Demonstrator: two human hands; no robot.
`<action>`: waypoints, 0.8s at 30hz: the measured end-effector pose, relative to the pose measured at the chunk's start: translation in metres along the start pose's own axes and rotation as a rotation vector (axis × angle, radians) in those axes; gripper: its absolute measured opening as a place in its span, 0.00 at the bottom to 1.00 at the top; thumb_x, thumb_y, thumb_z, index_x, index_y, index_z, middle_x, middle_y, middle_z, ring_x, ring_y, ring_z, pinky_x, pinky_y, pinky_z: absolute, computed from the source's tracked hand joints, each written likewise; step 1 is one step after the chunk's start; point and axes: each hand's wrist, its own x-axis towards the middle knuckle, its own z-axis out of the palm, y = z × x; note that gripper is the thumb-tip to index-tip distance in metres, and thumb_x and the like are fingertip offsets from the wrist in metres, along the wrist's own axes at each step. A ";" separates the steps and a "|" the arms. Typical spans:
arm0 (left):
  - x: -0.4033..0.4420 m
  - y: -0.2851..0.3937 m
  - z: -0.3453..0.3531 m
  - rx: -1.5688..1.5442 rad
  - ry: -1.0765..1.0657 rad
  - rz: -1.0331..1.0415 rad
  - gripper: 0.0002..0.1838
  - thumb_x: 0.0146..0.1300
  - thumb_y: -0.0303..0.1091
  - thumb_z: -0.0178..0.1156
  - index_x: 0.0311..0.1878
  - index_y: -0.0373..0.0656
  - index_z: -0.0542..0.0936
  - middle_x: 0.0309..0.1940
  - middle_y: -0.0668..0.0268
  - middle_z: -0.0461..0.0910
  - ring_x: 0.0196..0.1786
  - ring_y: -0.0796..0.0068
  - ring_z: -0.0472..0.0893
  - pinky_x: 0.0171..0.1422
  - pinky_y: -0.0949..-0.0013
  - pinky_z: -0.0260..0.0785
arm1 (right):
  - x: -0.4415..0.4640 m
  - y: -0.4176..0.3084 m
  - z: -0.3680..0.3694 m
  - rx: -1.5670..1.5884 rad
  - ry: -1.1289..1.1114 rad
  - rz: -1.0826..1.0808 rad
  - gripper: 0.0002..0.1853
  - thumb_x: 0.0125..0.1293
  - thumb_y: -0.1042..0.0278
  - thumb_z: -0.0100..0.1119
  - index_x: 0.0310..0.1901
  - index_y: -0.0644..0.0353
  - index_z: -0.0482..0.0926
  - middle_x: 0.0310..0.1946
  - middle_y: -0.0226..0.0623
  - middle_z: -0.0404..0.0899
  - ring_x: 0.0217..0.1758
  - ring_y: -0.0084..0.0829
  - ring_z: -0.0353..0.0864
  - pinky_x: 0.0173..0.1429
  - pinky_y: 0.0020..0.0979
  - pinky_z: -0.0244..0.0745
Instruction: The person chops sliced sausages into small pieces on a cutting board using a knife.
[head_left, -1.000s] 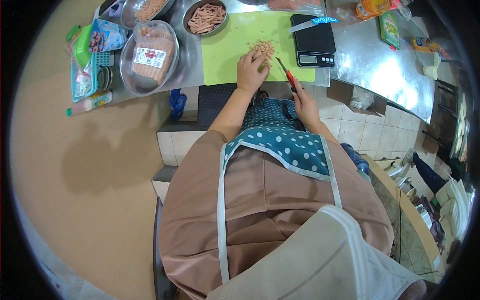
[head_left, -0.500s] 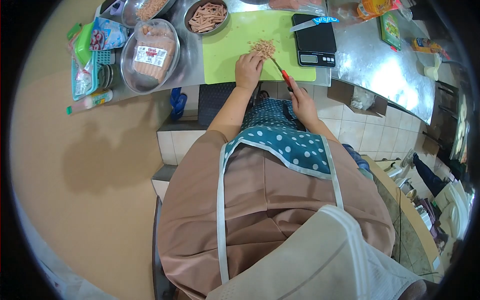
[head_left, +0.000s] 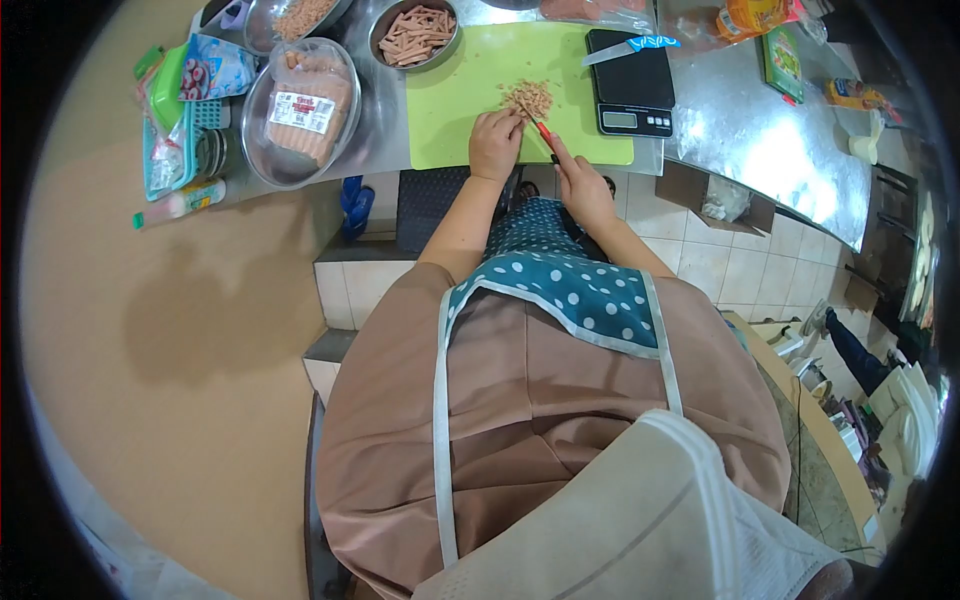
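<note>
A pile of finely chopped, pinkish-brown sausage [head_left: 533, 97] lies on the green cutting board [head_left: 450, 120]. At the near-left edge of the pile is my left hand [head_left: 494, 147], its fingers curled and pressed together; whatever lies under the fingertips is hidden. My right hand [head_left: 582, 188] grips the handle of a knife [head_left: 544, 132] with red and black on it. The blade points away from me into the pile, close beside the left fingertips.
A steel bowl of sausage sticks [head_left: 416, 37] stands behind the board's left side. Further left, another bowl holds packaged sausages [head_left: 308, 112]. On the right, a black kitchen scale [head_left: 632, 85] carries a second, blue-handled knife [head_left: 630, 47]. A blue basket [head_left: 207, 115] sits far left.
My right hand and the knife have shifted left and slightly forward, bringing the blade into the pile beside my left fingers. The left hand has barely moved.
</note>
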 end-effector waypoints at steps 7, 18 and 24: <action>-0.001 -0.003 0.002 -0.012 0.024 0.008 0.04 0.50 0.27 0.66 0.30 0.41 0.83 0.35 0.62 0.83 0.40 0.61 0.80 0.47 0.63 0.72 | 0.014 -0.004 0.011 -0.112 -0.046 0.030 0.32 0.66 0.69 0.49 0.71 0.38 0.55 0.30 0.49 0.73 0.29 0.51 0.77 0.33 0.46 0.74; -0.002 0.000 0.000 -0.021 0.026 -0.012 0.02 0.50 0.27 0.65 0.29 0.42 0.83 0.33 0.65 0.81 0.39 0.63 0.78 0.44 0.64 0.73 | -0.032 0.014 -0.005 -0.123 -0.092 0.057 0.32 0.64 0.73 0.51 0.70 0.43 0.58 0.36 0.48 0.75 0.33 0.51 0.77 0.36 0.44 0.74; -0.003 -0.001 0.000 0.007 0.028 0.023 0.02 0.49 0.26 0.65 0.28 0.42 0.83 0.33 0.65 0.80 0.39 0.63 0.78 0.43 0.65 0.73 | -0.004 0.001 -0.004 0.054 0.090 -0.101 0.30 0.66 0.71 0.50 0.70 0.41 0.59 0.30 0.49 0.72 0.31 0.51 0.76 0.36 0.46 0.73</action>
